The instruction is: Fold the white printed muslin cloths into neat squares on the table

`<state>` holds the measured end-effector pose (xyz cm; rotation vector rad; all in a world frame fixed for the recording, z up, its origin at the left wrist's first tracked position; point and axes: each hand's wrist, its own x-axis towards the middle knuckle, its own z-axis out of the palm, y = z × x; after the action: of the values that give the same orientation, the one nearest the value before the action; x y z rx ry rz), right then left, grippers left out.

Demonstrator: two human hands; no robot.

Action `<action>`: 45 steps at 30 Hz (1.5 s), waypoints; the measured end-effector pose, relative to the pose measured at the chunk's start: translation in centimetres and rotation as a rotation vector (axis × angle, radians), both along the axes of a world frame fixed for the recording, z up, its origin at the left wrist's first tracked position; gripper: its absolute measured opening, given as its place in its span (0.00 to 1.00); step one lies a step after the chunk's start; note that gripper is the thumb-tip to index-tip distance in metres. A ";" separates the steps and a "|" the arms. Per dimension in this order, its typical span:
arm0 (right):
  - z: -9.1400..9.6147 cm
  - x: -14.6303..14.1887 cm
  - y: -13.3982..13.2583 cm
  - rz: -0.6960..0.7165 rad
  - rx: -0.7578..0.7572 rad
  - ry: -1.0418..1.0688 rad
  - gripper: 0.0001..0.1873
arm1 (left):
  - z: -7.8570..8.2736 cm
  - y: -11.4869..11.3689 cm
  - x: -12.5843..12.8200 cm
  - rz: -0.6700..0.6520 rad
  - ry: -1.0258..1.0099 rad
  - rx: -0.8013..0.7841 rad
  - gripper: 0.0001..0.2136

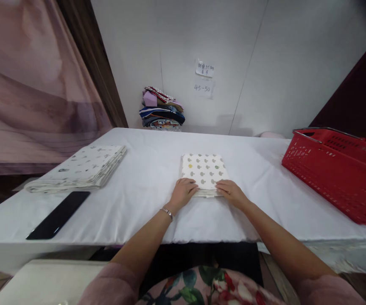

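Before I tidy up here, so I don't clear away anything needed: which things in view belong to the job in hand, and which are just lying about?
Seem to belong:
- small folded cloth, being touched
- white-covered table beneath it
- larger printed cloth stack, perhaps related

Apparently lying about:
- black phone-like object
- red basket, use unclear
- fabric pile by the wall

1 small folded cloth (205, 171) (clock centre), 1 large folded cloth (81, 169) at 9, so 2 cloths. 2 hands: left hand (182, 195) at 8, right hand (233, 194) at 4. 1 bracelet (168, 212), 7-8. 1 black slab (58, 215), 8-9. 1 red basket (335, 182) at 3. 2 paper notes (205, 68) at 12. 1 garment pile (163, 110) at 11, layers uncountable. 1 table (147, 169).
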<state>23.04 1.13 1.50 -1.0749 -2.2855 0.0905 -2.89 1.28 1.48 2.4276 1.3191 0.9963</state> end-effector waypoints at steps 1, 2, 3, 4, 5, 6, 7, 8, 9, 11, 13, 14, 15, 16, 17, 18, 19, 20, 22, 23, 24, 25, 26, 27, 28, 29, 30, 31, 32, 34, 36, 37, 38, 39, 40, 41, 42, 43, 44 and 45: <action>0.0 -0.1 0.0 0.002 0.002 -0.001 0.13 | 0.1 0.0 0.1 0.007 -0.007 -0.015 0.09; 0.1 -0.3 0.1 0.007 0.000 -0.003 0.13 | 0.3 0.0 0.2 0.017 -0.017 -0.030 0.09; 0.0 -0.4 0.1 0.006 -0.003 0.000 0.13 | 0.4 0.0 0.3 0.030 -0.030 -0.045 0.10; 0.0 -0.5 0.1 -0.002 -0.007 0.010 0.12 | 0.4 -0.1 0.5 0.043 -0.041 -0.057 0.10; -0.1 -0.6 0.2 -0.017 -0.015 0.028 0.12 | 0.5 -0.1 0.6 0.053 -0.051 -0.065 0.09; -0.2 -0.7 0.2 -0.038 -0.027 0.054 0.12 | 0.5 -0.2 0.7 0.062 -0.058 -0.066 0.09; -0.3 -0.8 0.2 -0.062 -0.041 0.084 0.11 | 0.4 -0.2 0.8 0.066 -0.060 -0.063 0.09; -0.4 -0.8 0.3 -0.079 -0.056 0.110 0.11 | 0.3 -0.2 0.8 0.066 -0.060 -0.054 0.08; -0.4 -0.9 0.3 -0.087 -0.066 0.126 0.11 | 0.2 -0.2 0.9 0.066 -0.057 -0.039 0.08; -0.6 -1.0 0.2 -0.085 -0.061 0.123 0.11 | -0.1 -0.3 1.0 0.069 -0.056 0.007 0.07; -0.6 -1.0 0.0 -0.077 -0.026 0.085 0.11 | -0.4 -0.5 1.1 0.066 -0.059 0.073 0.08; -0.6 -1.0 0.0 -0.075 -0.004 0.064 0.11 | -0.5 -0.6 1.2 0.055 -0.055 0.107 0.09; -0.6 -1.1 -0.1 -0.073 0.016 0.044 0.11 | -0.6 -0.7 1.2 0.038 -0.045 0.138 0.10; -0.6 -1.1 -0.2 -0.070 0.033 0.026 0.11 | -0.7 -0.7 1.3 0.023 -0.033 0.164 0.11; -0.5 -1.1 -0.3 -0.070 0.041 0.014 0.12 | -0.7 -0.8 1.4 0.012 -0.018 0.183 0.11; -0.4 -1.1 -0.3 -0.072 0.042 0.009 0.12 | -0.7 -0.9 1.5 0.007 -0.001 0.195 0.11; -0.3 -1.2 -0.4 -0.077 0.036 0.012 0.12 | -0.7 -0.9 1.6 0.006 0.017 0.200 0.11; -0.1 -1.3 -0.4 -0.085 0.026 0.019 0.12 | -0.7 -0.9 1.6 0.007 0.037 0.202 0.11; 0.1 -1.4 -0.4 -0.103 0.001 0.038 0.12 | -0.5 -0.9 1.7 0.013 0.077 0.196 0.12; 0.2 -1.5 -0.3 -0.105 -0.012 0.041 0.12 | -0.4 -0.9 1.8 0.018 0.094 0.191 0.12; 0.3 -1.5 -0.3 -0.102 -0.024 0.039 0.12 | -0.2 -0.9 1.9 0.021 0.108 0.184 0.12; 0.3 -1.5 -0.3 -0.097 -0.031 0.032 0.13 | -0.1 -0.9 2.0 0.021 0.121 0.175 0.12; 0.3 -1.5 -0.2 -0.092 -0.033 0.023 0.13 | 0.1 -0.9 2.1 0.015 0.135 0.164 0.11; 0.2 -1.5 -0.2 -0.089 -0.027 0.011 0.13 | 0.2 -0.9 2.2 0.007 0.149 0.151 0.10; 0.1 -1.4 -0.2 -0.088 -0.018 0.000 0.13 | 0.4 -0.8 2.3 -0.002 0.166 0.138 0.09; 0.0 -1.4 -0.1 -0.089 -0.007 -0.011 0.13 | 0.6 -0.8 2.5 -0.009 0.186 0.125 0.09; 0.0 -1.4 -0.1 -0.089 0.003 -0.020 0.14 | 0.8 -0.7 2.6 -0.014 0.208 0.114 0.08; 0.0 -1.3 0.0 -0.087 0.009 -0.030 0.14 | 1.0 -0.5 2.8 -0.016 0.231 0.106 0.08; 0.0 -1.3 0.0 -0.085 0.011 -0.041 0.14 | 1.2 -0.4 2.9 -0.019 0.255 0.100 0.07; 0.2 -1.3 0.1 -0.083 0.008 -0.063 0.14 | 1.5 -0.1 3.2 -0.026 0.294 0.094 0.07; 0.5 -1.4 0.1 -0.081 0.001 -0.087 0.14 | 1.6 0.1 3.5 -0.050 0.312 0.101 0.07; 0.6 -1.4 0.0 -0.079 -0.003 -0.095 0.14 | 1.6 0.1 3.6 -0.068 0.310 0.114 0.08; 0.8 -1.4 0.0 -0.076 -0.006 -0.100 0.14 | 1.5 0.1 3.6 -0.085 0.302 0.133 0.09; 0.9 -1.5 -0.1 -0.073 -0.011 -0.103 0.14 | 1.3 0.0 3.6 -0.098 0.290 0.156 0.09; 1.0 -1.5 -0.1 -0.071 -0.013 -0.105 0.14 | 1.1 -0.1 3.6 -0.105 0.277 0.178 0.10; 1.0 -1.4 -0.2 -0.065 -0.015 -0.109 0.14 | 0.9 -0.3 3.5 -0.102 0.262 0.193 0.10; 1.0 -1.4 -0.3 -0.058 -0.015 -0.115 0.14 | 0.6 -0.4 3.5 -0.093 0.247 0.198 0.09; 0.9 -1.4 -0.4 -0.053 -0.014 -0.122 0.14 | 0.4 -0.6 3.4 -0.082 0.230 0.193 0.09; 0.8 -1.4 -0.4 -0.051 -0.013 -0.129 0.14 | 0.2 -0.8 3.4 -0.071 0.210 0.179 0.09; 0.6 -1.4 -0.5 -0.058 -0.013 -0.132 0.14 | 0.1 -0.9 3.3 -0.060 0.185 0.159 0.08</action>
<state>21.60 0.67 2.14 -1.1845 -2.3705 0.0111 0.43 0.40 1.61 2.7193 1.2571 0.9124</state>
